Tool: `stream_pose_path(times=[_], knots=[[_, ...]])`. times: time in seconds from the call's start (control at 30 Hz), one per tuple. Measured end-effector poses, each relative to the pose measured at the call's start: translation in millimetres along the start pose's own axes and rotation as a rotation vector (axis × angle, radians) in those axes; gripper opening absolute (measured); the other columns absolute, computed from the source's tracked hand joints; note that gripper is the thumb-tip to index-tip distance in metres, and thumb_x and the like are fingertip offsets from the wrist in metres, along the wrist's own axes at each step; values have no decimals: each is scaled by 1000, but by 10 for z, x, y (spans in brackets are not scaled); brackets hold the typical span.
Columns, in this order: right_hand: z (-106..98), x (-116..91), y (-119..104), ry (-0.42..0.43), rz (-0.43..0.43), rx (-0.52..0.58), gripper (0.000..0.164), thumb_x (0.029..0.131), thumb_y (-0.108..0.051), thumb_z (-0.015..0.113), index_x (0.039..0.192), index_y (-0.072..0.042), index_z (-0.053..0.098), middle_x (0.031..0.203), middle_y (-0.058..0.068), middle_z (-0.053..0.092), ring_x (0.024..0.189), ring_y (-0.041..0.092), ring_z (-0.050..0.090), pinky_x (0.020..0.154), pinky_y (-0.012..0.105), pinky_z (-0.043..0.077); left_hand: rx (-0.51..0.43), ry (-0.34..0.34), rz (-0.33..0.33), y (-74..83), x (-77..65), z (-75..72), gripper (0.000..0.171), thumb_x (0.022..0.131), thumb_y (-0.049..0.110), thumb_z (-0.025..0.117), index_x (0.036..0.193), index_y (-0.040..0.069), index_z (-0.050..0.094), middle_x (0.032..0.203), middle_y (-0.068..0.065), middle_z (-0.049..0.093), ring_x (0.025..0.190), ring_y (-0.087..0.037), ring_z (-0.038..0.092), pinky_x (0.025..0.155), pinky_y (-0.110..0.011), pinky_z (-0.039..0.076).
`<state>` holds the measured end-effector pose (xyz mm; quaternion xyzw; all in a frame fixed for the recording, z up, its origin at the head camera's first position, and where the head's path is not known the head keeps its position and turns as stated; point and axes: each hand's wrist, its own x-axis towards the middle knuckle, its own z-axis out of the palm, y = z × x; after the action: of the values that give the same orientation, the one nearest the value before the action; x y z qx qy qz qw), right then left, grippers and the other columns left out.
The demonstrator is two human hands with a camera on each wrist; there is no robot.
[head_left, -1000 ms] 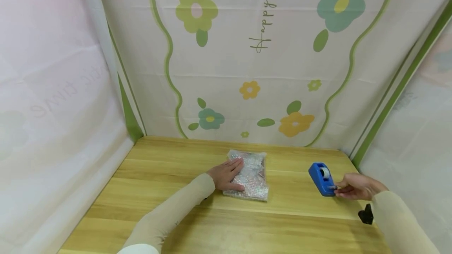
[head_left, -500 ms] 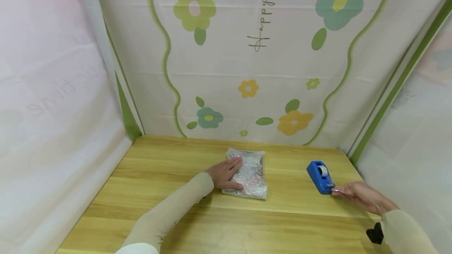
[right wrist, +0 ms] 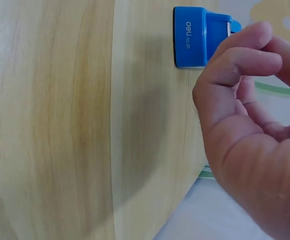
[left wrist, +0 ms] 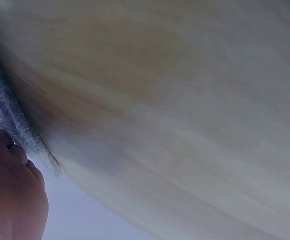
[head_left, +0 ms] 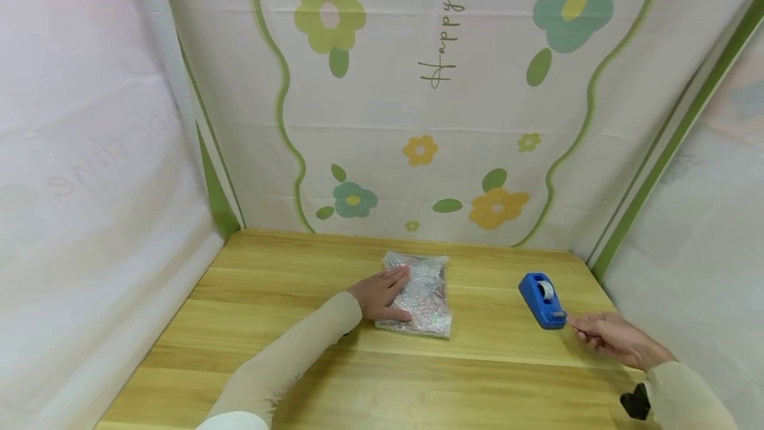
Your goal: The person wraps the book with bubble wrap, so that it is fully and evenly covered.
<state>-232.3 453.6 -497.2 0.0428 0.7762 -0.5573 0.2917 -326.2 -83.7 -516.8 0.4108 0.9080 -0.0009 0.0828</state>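
Near the middle of the wooden table lies a flat bubble-wrapped package point(head_left: 428, 297). My left hand point(head_left: 382, 296) rests on its left side with straight fingers; the left wrist view catches only the package's edge point(left wrist: 14, 110) and part of that hand point(left wrist: 14, 195). To the right stands a blue tape dispenser point(head_left: 540, 307) with a roll of clear tape point(head_left: 546, 289) in it. Right at its front cutter, my right hand point(head_left: 617, 339) pinches the tape's end between thumb and fingers. In the right wrist view its curled fingers point(right wrist: 235, 70) overlap the dispenser point(right wrist: 191, 40), hiding the tape.
A flower-printed cloth point(head_left: 370, 98) hangs behind the table point(head_left: 286, 271), and pale cloths close off the left and right sides. Beside the right sleeve point(head_left: 686, 393) a small black object point(head_left: 635, 402) shows at the wrist.
My right hand has drawn back from the dispenser, to the right and toward me, its fingertips staying near the cutter. The left hand still rests on the package.
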Motion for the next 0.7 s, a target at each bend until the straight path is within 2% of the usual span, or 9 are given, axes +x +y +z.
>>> stream_pose_path(times=[0.33, 0.7], knots=[[38, -33, -36, 90, 82, -41, 27, 110, -33, 59, 97, -12, 70, 83, -7, 66, 71, 3, 56, 63, 18, 49, -29, -4, 2, -43, 34, 74, 99, 104, 73, 42, 171, 11, 7, 180, -6, 4, 168, -22, 7, 135, -41, 19], [102, 35, 17, 145, 71, -17, 22, 106, -28, 66, 107, -6, 72, 86, -5, 70, 74, 3, 61, 66, 19, 53, -40, 13, 17, 2, -38, -24, 96, 105, 68, 45, 170, 7, 11, 180, -11, 10, 167, -27, 12, 135, -43, 21]])
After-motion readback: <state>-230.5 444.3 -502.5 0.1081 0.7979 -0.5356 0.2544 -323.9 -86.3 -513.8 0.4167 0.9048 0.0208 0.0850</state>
